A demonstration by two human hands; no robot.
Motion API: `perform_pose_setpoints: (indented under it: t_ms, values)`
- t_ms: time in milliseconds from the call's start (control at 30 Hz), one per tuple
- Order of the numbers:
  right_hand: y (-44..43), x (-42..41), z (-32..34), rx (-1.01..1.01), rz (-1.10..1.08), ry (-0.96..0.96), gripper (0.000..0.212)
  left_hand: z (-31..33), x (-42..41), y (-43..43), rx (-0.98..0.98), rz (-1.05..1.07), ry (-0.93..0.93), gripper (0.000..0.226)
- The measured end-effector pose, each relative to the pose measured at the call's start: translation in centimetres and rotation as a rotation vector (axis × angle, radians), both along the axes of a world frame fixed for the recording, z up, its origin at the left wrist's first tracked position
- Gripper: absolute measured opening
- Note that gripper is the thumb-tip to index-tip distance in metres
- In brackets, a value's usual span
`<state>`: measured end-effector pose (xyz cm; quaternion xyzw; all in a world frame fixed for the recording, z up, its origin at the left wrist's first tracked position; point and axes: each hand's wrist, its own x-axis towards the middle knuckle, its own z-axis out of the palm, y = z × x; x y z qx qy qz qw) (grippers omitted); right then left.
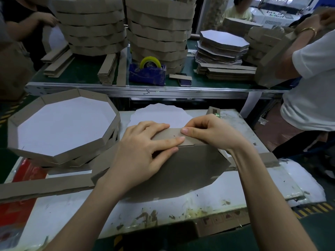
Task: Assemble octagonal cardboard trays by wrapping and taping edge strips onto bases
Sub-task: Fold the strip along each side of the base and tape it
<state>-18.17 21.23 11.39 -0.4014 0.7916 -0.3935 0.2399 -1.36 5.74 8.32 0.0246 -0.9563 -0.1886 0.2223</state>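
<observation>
A scuffed white worktable (72,211) fills the foreground of a busy workshop, with a green-topped bench (87,77) beyond it. Both hands meet close together at the far edge of a brown octagonal base (190,171) lying flat on the table. The left hand (141,153) lies with fingers straight, pressing the edge strip (168,135) against the base's edge. The right hand (212,133), just beside it, pinches the strip's upper edge between thumb and fingertips.

Left of the left hand sits a stack of finished trays (59,124), white inside. Just beyond the hands lies a white octagonal sheet (157,113). Farther beyond, on the bench, a blue tape dispenser (146,75) stands before tall tray stacks (159,29). Beyond the right hand, a person in a white shirt (311,73) handles cardboard.
</observation>
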Motion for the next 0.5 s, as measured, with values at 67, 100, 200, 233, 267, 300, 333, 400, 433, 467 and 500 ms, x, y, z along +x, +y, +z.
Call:
perform_pose_setpoints:
  t_ms: [67, 100, 200, 233, 267, 300, 333, 400, 433, 467, 500]
  values:
    - [0.0, -0.2, 0.2, 0.005, 0.007, -0.014, 0.040, 0.6, -0.3, 0.3, 0.004, 0.003, -0.021, 0.037]
    - [0.1, -0.5, 0.2, -0.006, -0.001, -0.003, 0.035, 0.8, -0.5, 0.4, 0.016, 0.003, -0.033, 0.035]
    - [0.3, -2.4, -0.8, -0.196, -0.182, -0.046, 0.013, 1.2, -0.9, 0.4, 0.021, -0.007, -0.066, 0.034]
    - [0.4, -3.5, -1.4, -0.281, -0.289, -0.097, 0.011, 1.3, -1.0, 0.5, 0.013, -0.009, -0.072, 0.034]
    - [0.5, -4.7, -2.1, -0.343, -0.393, -0.138, 0.011, 1.4, -1.0, 0.7, 0.005, -0.010, -0.075, 0.035]
    - [0.6, -6.2, -3.0, -0.365, -0.493, -0.159, 0.012, 1.5, -1.1, 0.8, -0.002, -0.011, -0.079, 0.034]
    - [0.9, -7.7, -4.2, -0.349, -0.588, -0.170, 0.013, 1.6, -1.2, 1.1, -0.008, -0.013, -0.082, 0.034]
    - [1.6, -10.6, -6.9, -0.244, -0.754, -0.211, 0.016, 1.8, -1.3, 1.5, -0.014, -0.016, -0.087, 0.034]
    - [2.0, -11.7, -8.3, -0.183, -0.812, -0.254, 0.020, 1.9, -1.5, 1.7, -0.017, -0.020, -0.090, 0.034]
    - [2.4, -12.6, -9.5, -0.128, -0.848, -0.302, 0.025, 2.0, -1.6, 2.0, -0.021, -0.024, -0.093, 0.034]
    - [2.8, -13.3, -10.5, -0.087, -0.870, -0.345, 0.029, 2.0, -1.8, 2.1, -0.024, -0.025, -0.095, 0.034]
